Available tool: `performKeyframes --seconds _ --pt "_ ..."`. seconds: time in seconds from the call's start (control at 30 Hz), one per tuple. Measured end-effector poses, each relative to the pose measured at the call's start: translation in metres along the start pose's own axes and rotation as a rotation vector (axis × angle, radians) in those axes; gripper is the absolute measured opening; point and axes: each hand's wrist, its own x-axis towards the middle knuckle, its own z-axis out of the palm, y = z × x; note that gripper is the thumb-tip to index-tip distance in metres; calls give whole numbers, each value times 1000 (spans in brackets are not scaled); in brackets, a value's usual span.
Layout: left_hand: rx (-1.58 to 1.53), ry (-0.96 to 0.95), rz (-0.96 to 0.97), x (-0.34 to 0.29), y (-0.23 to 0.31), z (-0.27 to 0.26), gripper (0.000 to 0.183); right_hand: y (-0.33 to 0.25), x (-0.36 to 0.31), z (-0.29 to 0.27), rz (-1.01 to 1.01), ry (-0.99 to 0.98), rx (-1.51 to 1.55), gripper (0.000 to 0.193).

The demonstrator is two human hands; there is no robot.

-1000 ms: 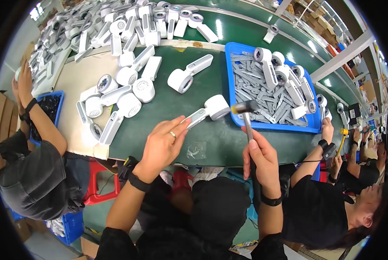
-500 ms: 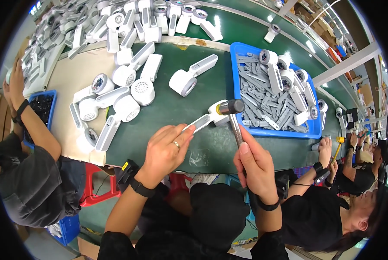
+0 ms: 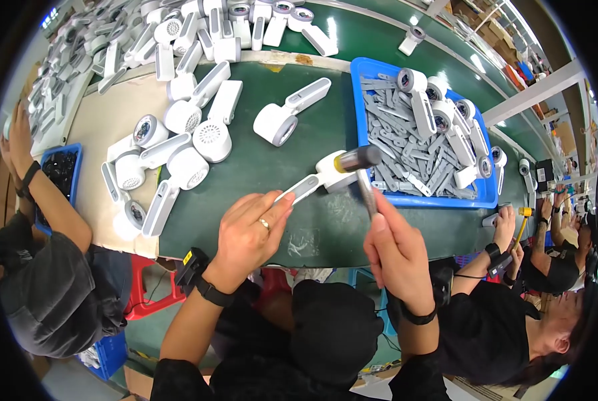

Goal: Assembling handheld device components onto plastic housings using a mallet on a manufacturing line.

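My left hand point(image 3: 251, 232) grips the handle of a white handheld fan point(image 3: 327, 167), which lies tilted on the green tabletop with its round head pointing away. In my right hand point(image 3: 400, 255) is a mallet point(image 3: 361, 158) with a metal shaft and a black and yellow head. The mallet head overlaps the right side of the fan's head; whether they touch I cannot tell. Farther off on the table lies another white fan point(image 3: 275, 125), its handle toward the upper right.
A blue tray point(image 3: 439, 202) at the right holds grey strip-shaped parts point(image 3: 406, 144), with several fans on top. More fans point(image 3: 212, 140) lie on cardboard at the left, and a big heap fills the far left. Co-workers sit on both sides; the right one holds a yellow-headed mallet point(image 3: 526, 212).
The mallet's head has shifted slightly right and its shaft has tilted, with its head blurred by motion. The fan and my left hand have moved slightly left in the picture.
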Motion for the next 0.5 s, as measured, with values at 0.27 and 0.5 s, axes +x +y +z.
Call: performKeyframes --seconds 0.27,0.5 --pt "-6 17 7 -1 0 1 35 7 2 0 -66 -46 -43 46" --pt "-11 -5 18 3 1 3 35 28 7 17 -322 -35 -442 48"
